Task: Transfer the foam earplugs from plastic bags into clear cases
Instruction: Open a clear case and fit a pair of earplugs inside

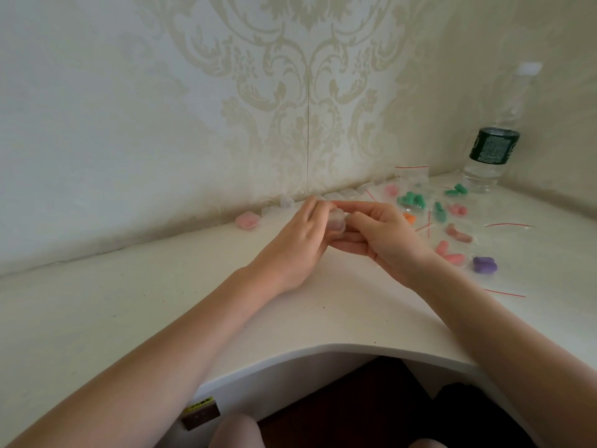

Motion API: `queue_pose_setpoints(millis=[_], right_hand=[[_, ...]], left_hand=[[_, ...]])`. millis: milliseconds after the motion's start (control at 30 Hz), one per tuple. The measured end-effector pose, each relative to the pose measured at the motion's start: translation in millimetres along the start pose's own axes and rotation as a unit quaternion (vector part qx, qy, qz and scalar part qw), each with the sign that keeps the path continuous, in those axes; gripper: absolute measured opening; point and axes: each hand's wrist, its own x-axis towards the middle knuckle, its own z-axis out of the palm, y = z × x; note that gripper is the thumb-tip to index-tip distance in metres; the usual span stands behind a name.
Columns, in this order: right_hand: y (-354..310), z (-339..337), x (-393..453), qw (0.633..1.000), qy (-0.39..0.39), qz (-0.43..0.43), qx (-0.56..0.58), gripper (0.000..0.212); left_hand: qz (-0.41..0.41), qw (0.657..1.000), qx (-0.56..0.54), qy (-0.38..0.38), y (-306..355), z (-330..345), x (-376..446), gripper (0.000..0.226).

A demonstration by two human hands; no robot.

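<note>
The white table (129, 305) curves around me, its near edge cut in an arc, and it runs far back to the patterned wallpaper (290, 92). At the far right a clear water bottle (491, 150) with a dark green label stands upright near the corner.

My left hand (297, 240) and my right hand (384, 237) meet over the middle of the table. Between them I hold a small clear case (337, 221): my left fingers (311, 205) curl over its far-left side, and my right thumb and fingertips pinch it from the right. I cannot tell whether its lid stands open, nor what lies inside.

To the right of my hands the plastic bags (413, 176) with red zip lines lie scattered flat. In and among them are foam earplugs: a green cluster (412, 199) far back, another green pair (457, 190) near the bottle, pink ones (458, 236) nearer me, an orange bit (408, 217) just beside my right hand, and a purple pair (484, 265) nearest on the right.

Along the wall, far from me, a row of empty clear cases (342, 194) sits in a line. At its left end rests one case with pink earplugs (247, 220).
</note>
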Motion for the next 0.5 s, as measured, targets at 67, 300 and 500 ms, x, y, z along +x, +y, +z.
queue_pose_setpoints(millis=[67,300,500], right_hand=[[0.0,0.1,0.3,1.000,0.004,0.007,0.006,0.036],[0.8,-1.9,2.2,0.999,0.002,0.033,0.028,0.027],[0.0,-1.6,2.7,0.999,0.008,0.030,0.016,0.025]], left_hand=[[-0.003,1.000,-0.002,-0.002,0.7,-0.2,0.1,0.027],[0.021,0.998,0.047,-0.019,-3.2,-1.4,1.8,0.023],[0.023,0.998,0.050,-0.021,-2.8,-2.4,2.0,0.023]])
